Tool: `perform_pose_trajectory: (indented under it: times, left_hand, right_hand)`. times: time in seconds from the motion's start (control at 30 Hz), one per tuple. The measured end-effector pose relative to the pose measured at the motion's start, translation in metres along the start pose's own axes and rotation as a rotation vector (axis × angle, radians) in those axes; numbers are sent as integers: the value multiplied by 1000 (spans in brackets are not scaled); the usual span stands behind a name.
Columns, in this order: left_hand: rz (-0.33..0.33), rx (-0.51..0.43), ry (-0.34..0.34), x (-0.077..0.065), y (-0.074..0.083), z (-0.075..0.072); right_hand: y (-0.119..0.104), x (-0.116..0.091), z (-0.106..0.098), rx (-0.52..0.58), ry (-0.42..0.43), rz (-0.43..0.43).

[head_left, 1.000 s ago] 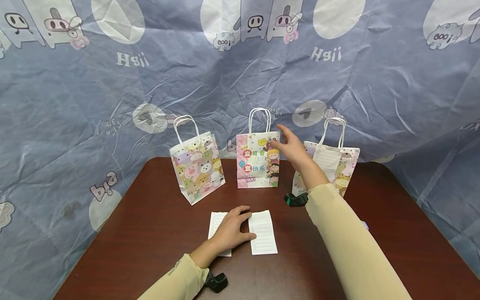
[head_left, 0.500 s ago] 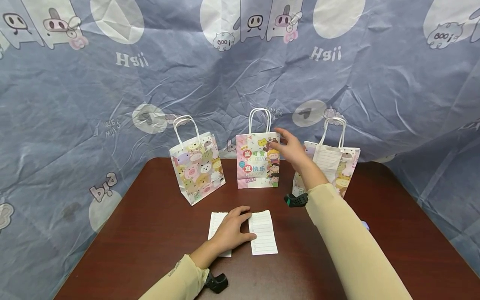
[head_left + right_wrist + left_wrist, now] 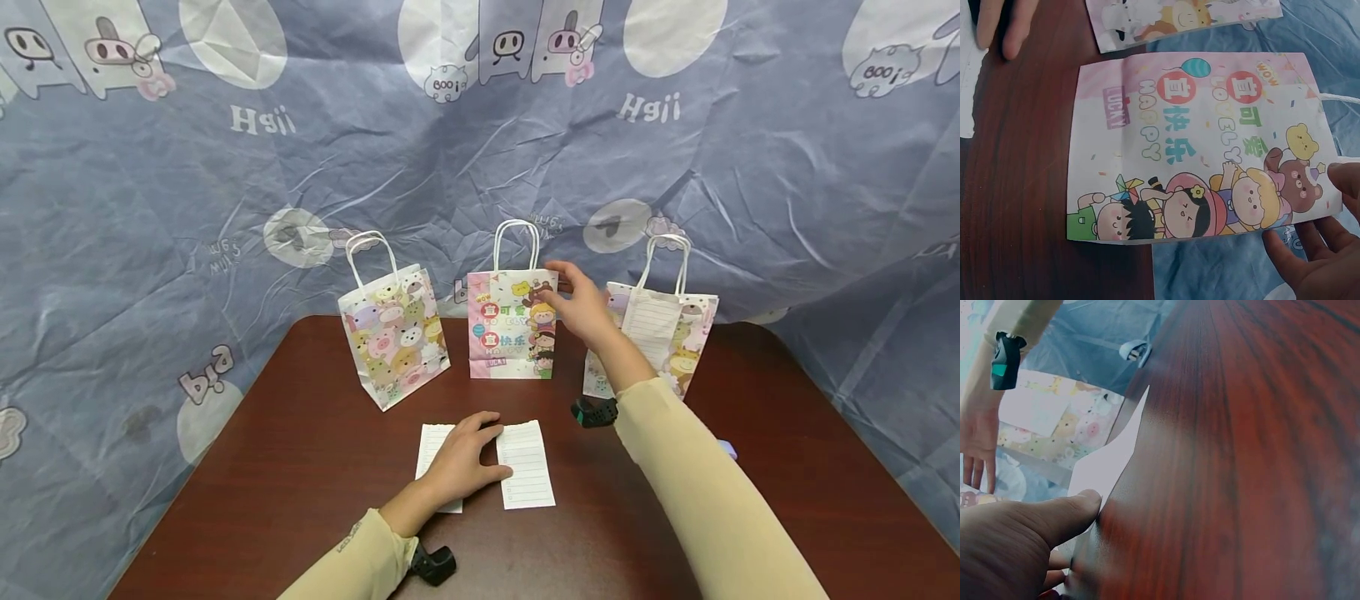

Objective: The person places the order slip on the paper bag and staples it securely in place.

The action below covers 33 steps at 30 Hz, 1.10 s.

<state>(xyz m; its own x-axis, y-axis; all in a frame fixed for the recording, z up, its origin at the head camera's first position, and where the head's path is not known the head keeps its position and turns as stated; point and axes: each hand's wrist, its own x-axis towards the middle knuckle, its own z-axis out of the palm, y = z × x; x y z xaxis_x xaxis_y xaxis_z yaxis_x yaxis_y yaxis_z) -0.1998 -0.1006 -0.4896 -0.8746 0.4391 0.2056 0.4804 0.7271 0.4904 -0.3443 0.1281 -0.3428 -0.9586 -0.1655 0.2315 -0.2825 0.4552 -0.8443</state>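
Note:
My left hand [image 3: 465, 462] rests on the table between two lined paper slips, fingers spread. Its thumb touches the edge of the right slip [image 3: 527, 467], and the hand partly covers the left slip [image 3: 433, 446]. With thumb in front and fingers at the side and back, my right hand [image 3: 585, 308] pinches the upper right edge of the middle paper gift bag [image 3: 502, 333]. That bag stands upright, white and pink with cartoon children and twisted handles. In the right wrist view the thumb and fingers sit at the bag's corner [image 3: 1332, 200].
An animal-print paper bag [image 3: 393, 342] stands at the left. Another paper bag [image 3: 693, 333], at the right behind my forearm, has a lined slip [image 3: 654, 325] on its front. A small lilac object [image 3: 727, 449] lies partly hidden by the right sleeve. A patterned cloth [image 3: 480, 150] hangs behind the table.
The middle bag has shifted slightly left and nearer, with the right hand now gripping its upper right edge. My left hand and the slips have stayed in place.

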Motion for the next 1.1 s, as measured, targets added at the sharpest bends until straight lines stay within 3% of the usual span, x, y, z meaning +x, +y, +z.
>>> perform_pose_trajectory:
  times: [0.2,1.1]
  left_hand:
    - [2,7,-9,0,0,0]
    - [15,11,15,-2,0,0]
  right_hand:
    - [1,-4,1,-20,68,-31]
    - [0,-13,9,-24,196,-94]
